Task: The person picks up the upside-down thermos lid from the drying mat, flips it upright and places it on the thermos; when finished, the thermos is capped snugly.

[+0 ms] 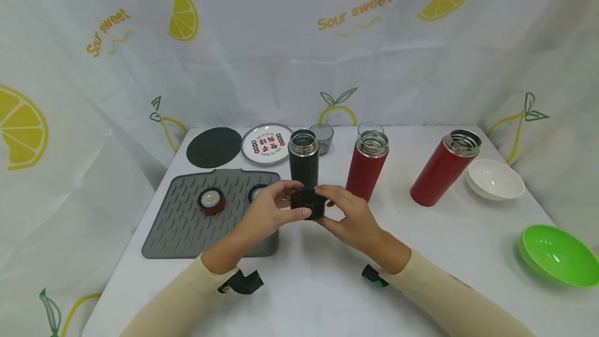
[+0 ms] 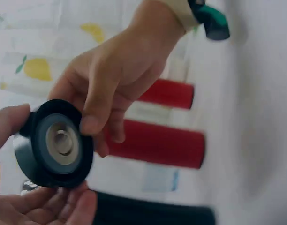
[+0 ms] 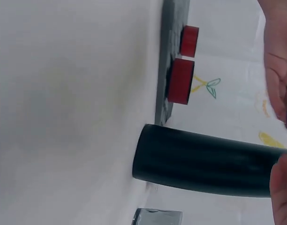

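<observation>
Two hands hold one black lid (image 1: 307, 205) in the air, just in front of the open black bottle (image 1: 303, 163) on the bench (image 1: 327, 285). The left hand (image 1: 270, 211) and right hand (image 1: 348, 213) both have fingers curled round it. A loose grip could drop the lid, and it might knock the bottle over.
</observation>
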The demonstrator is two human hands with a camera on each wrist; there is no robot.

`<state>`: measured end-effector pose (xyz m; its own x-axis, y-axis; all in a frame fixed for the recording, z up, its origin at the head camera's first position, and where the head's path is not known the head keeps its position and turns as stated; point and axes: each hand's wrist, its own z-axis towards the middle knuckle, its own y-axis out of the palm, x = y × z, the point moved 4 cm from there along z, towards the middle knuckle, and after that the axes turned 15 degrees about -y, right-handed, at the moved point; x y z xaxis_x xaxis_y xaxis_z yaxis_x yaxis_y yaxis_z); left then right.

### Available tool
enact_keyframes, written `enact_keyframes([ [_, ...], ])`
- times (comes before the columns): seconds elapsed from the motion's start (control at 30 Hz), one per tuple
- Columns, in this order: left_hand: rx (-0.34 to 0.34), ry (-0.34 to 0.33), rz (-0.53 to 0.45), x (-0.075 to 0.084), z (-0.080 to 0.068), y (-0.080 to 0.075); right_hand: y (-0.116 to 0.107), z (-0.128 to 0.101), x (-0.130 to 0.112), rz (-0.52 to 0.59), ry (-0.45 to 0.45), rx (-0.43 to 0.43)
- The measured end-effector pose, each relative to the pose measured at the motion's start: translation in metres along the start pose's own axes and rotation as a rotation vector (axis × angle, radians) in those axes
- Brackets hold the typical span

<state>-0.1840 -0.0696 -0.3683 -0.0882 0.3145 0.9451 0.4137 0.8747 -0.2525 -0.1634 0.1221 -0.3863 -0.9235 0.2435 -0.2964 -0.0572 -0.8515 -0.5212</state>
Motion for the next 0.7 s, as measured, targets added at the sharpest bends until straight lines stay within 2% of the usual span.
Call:
enact_keyframes([
  [0.1,0.113,0.222,0.010,0.026,0.000,-0.016,0.000,0.008,0.009,0.001,0.128,0.043],
  [0.2,0.251,0.471,0.056,0.053,0.008,-0.030,0.005,0.016,0.023,0.032,0.292,0.092],
  [0.27,0.341,0.563,0.097,0.066,0.019,-0.036,0.010,0.020,0.034,0.057,0.398,0.114],
  [0.33,0.409,0.580,0.117,0.073,0.032,-0.039,0.017,0.024,0.045,0.087,0.493,0.124],
  [0.47,0.457,0.509,0.123,0.070,0.056,-0.041,0.030,0.029,0.063,0.136,0.609,0.124],
  [0.57,0.452,0.484,0.129,0.064,0.064,-0.039,0.036,0.031,0.070,0.158,0.637,0.116],
  [0.7,0.440,0.505,0.135,0.060,0.065,-0.036,0.038,0.032,0.071,0.155,0.627,0.119],
])
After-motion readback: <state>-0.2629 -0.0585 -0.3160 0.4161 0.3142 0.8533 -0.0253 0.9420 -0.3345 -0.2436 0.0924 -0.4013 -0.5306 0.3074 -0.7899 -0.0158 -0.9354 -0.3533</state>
